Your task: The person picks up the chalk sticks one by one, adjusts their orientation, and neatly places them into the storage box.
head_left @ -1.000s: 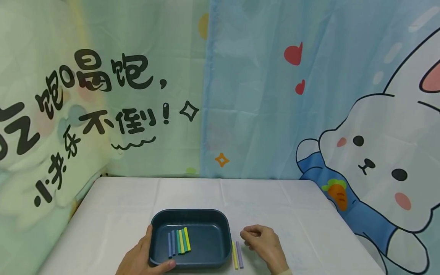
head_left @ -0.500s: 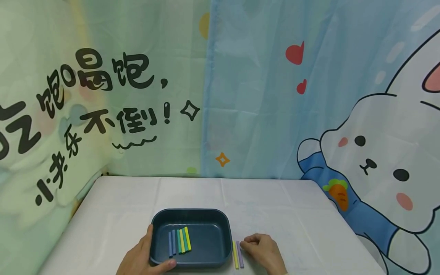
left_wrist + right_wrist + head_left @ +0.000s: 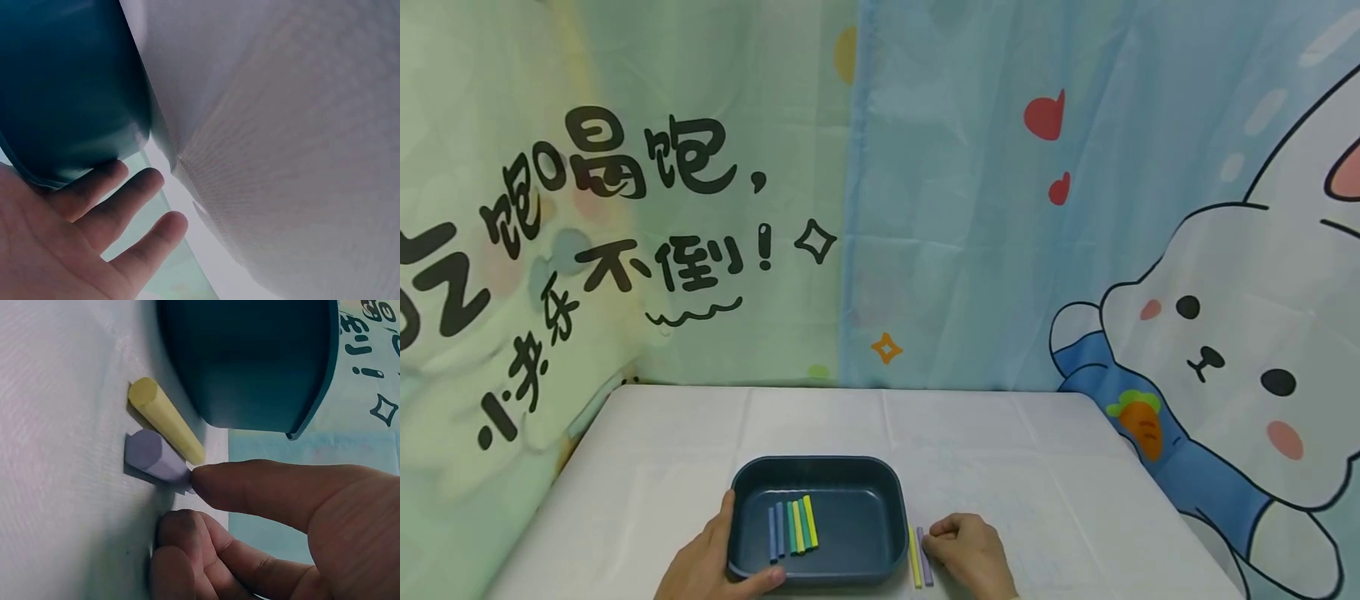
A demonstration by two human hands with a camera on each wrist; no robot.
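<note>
A dark blue tray [image 3: 850, 517] sits near the table's front. In it, several chalk sticks [image 3: 792, 527] in blue, green and yellow lie side by side. My left hand [image 3: 715, 554] grips the tray's near left corner, thumb over the front rim; in the left wrist view its spread fingers [image 3: 134, 194] lie along the tray's outer side. My right hand [image 3: 970, 550] is right of the tray, a straight digit touching the far end of a purple chalk stick [image 3: 150, 456] while the other fingers bend loosely beside it. A yellow chalk stick [image 3: 169, 422] lies between the purple one and the tray.
A white cloth [image 3: 1037, 467] covers the table. Behind it hangs a printed curtain [image 3: 940, 208] with writing, hearts and a rabbit. The tray's right wall [image 3: 250, 369] stands close beside the yellow chalk stick.
My right hand has come down and toward the purple chalk stick, its tip now touching it. My left hand, the tray and the chalk sticks stay in place.
</note>
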